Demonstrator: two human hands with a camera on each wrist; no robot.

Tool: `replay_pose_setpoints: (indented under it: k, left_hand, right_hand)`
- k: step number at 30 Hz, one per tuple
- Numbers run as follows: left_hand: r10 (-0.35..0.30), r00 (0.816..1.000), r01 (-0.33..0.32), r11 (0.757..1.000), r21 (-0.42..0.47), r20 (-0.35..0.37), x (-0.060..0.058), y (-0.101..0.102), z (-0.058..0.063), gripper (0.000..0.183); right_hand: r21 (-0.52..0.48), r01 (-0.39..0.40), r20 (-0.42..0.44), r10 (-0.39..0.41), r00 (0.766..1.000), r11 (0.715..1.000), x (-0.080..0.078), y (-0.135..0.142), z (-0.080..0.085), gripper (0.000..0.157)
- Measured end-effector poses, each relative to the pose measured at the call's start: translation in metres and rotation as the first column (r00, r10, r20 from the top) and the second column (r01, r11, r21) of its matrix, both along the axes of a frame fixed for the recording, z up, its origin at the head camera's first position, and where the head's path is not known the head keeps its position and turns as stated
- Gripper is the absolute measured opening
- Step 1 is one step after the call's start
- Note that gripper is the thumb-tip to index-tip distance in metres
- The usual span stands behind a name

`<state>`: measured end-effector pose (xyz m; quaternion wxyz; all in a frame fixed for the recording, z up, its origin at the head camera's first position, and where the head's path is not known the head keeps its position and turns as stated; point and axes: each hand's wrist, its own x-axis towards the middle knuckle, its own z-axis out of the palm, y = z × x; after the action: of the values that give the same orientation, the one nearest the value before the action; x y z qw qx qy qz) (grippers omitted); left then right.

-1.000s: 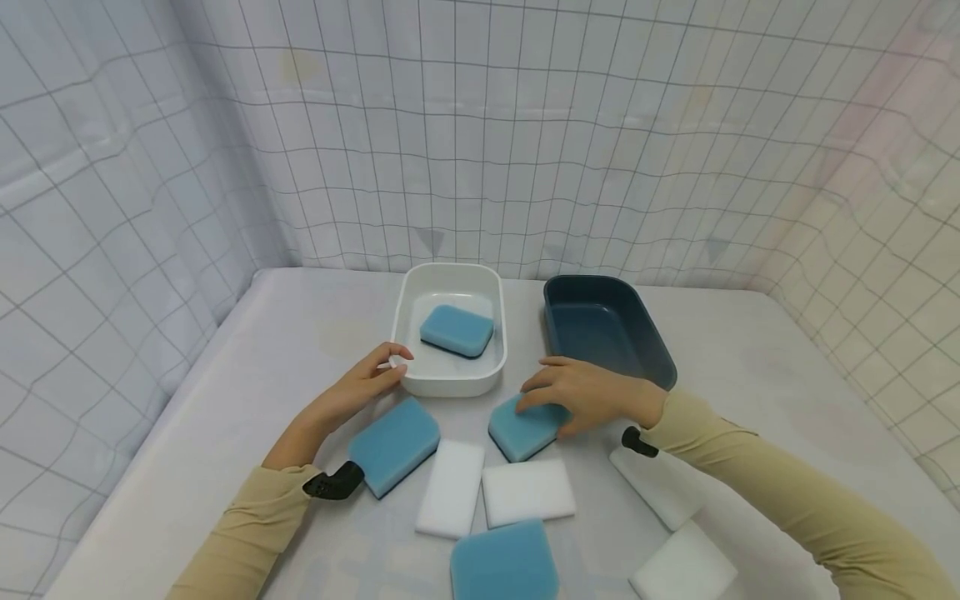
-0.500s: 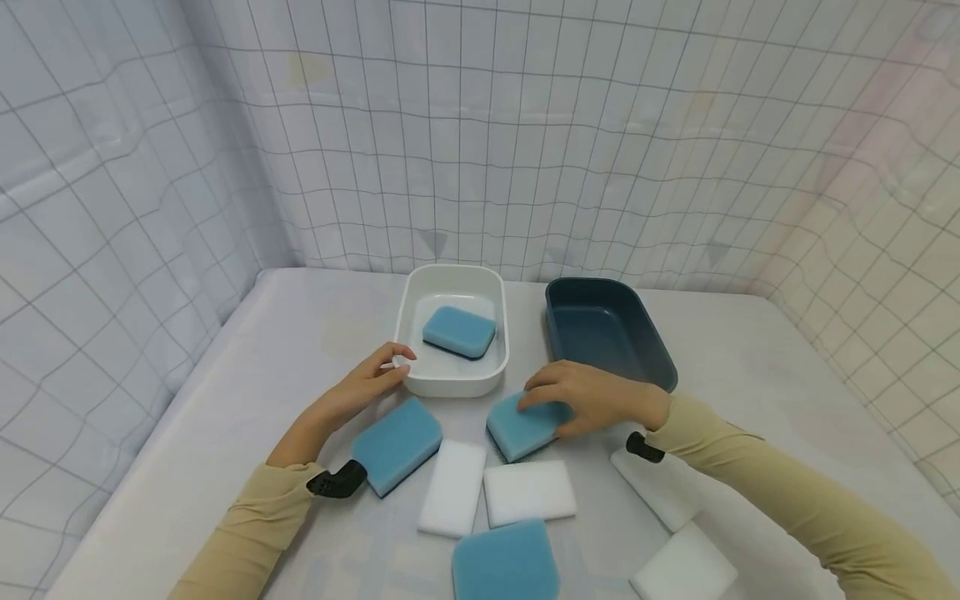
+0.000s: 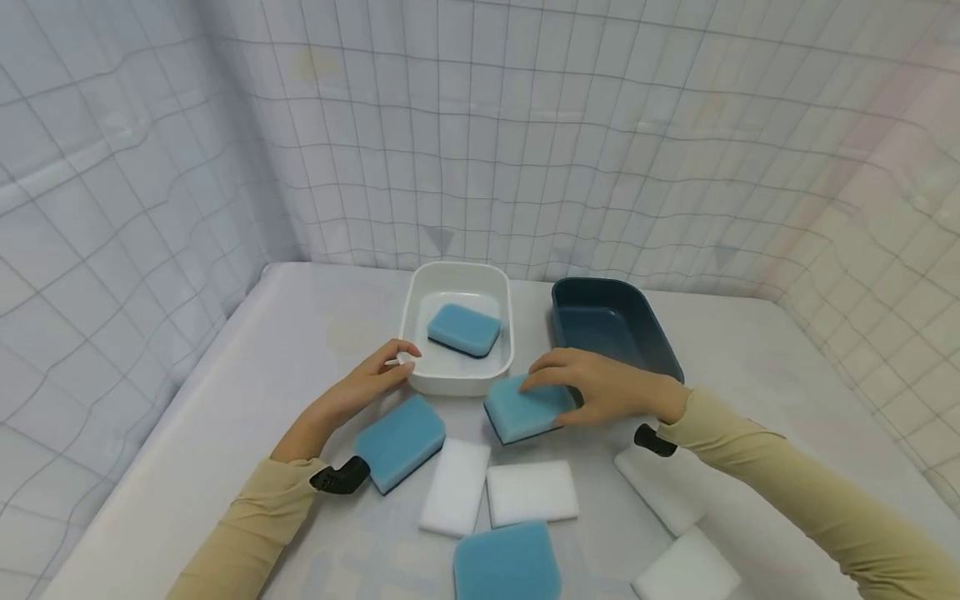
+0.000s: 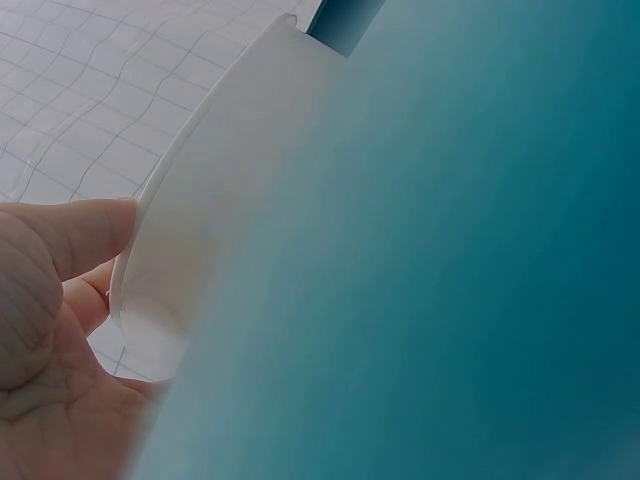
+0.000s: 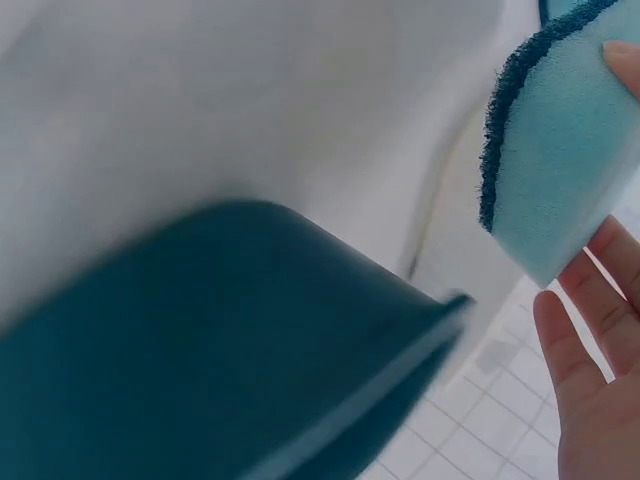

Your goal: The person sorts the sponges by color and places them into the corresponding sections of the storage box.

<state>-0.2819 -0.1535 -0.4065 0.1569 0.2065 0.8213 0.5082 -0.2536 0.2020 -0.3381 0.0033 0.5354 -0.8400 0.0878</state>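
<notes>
My right hand (image 3: 596,386) grips a blue sponge (image 3: 523,412) with a dark scouring layer underneath, lifted and tilted in front of the white tub (image 3: 453,387). In the right wrist view the thumb and fingers hold that sponge (image 5: 565,150) by its sides. My left hand (image 3: 366,383) pinches the near-left rim of the white tub, thumb and fingers on either side of the wall, as the left wrist view shows. Inside the tub lies another blue sponge (image 3: 463,329). A third blue sponge (image 3: 401,442) lies beside the left wrist and fills much of the left wrist view.
A dark blue tub (image 3: 611,325) stands right of the white one, behind the right hand. Nearer lie white pads (image 3: 455,487), (image 3: 532,492), (image 3: 660,492), (image 3: 686,567) and a blue sponge (image 3: 507,562). Gridded curtains (image 3: 480,142) enclose the table.
My right hand has raised the gripped sponge off the table and moved it slightly toward the white tub. The left hand keeps its hold on the rim.
</notes>
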Motion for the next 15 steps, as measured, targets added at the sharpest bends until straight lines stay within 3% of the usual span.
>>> replay_pose_setpoints:
  k: [6, 15]
  left_hand:
    - [-0.002, 1.000, 0.002, 1.000, 0.015, 0.003, 0.000, -0.001, 0.001, 0.035]
    - [-0.002, 1.000, 0.002, 1.000, 0.014, 0.006, -0.001, -0.002, -0.001, 0.035]
  right_hand:
    - [-0.021, -0.008, -0.028, 0.007, 1.000, 1.000, -0.006, -0.005, 0.014, 0.051]
    - [-0.095, -0.032, -0.047, 0.028, 0.999, 0.995, -0.014, -0.023, 0.022, 0.050]
